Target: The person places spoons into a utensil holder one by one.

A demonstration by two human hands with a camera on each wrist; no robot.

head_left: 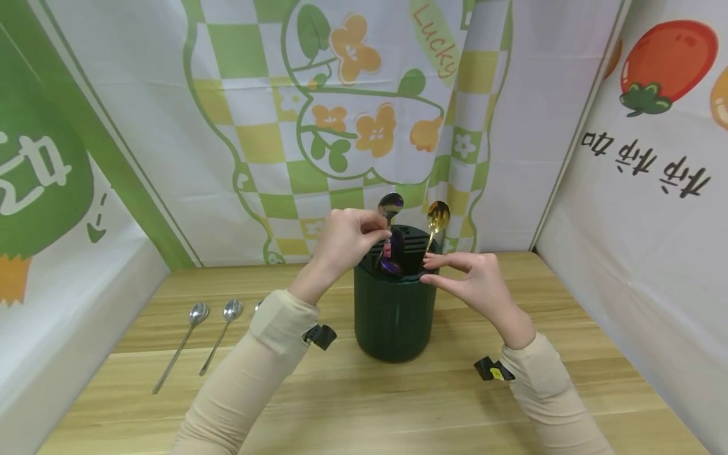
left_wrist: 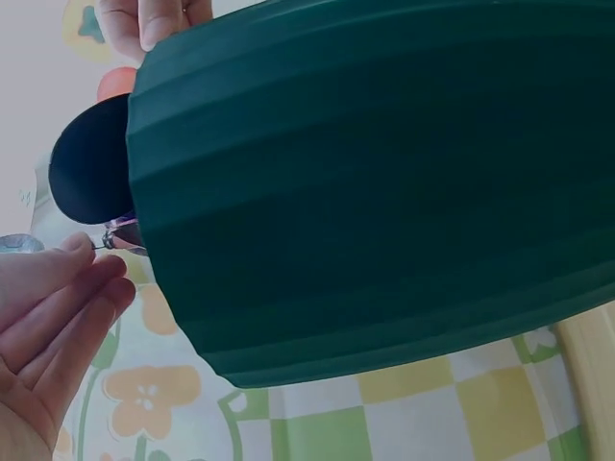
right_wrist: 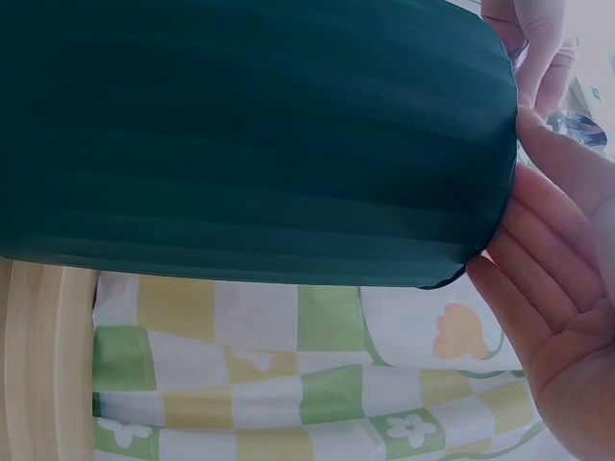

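Note:
A dark green ribbed cutlery holder (head_left: 394, 322) stands upright on the table, with slots in its top. My left hand (head_left: 352, 235) is over its rim and pinches the thin handle of a dark, shiny spoon (head_left: 390, 203), bowl up. Below those fingertips a purple, glossy bowl shape (head_left: 391, 266) shows at the opening. A black oval (left_wrist: 91, 158) juts past the rim in the left wrist view. My right hand (head_left: 474, 278) grips the rim at the right, thumb in front and fingers farther round. A gold spoon (head_left: 438, 218) stands bowl up beside those fingertips.
Two silver spoons (head_left: 196, 316) (head_left: 231, 311) lie on the wooden table (head_left: 432, 404) at the left. Part of another silver bowl (head_left: 258, 306) peeks out beside my left sleeve. A printed curtain (head_left: 250, 145) hangs close behind the holder, and white printed walls flank the table.

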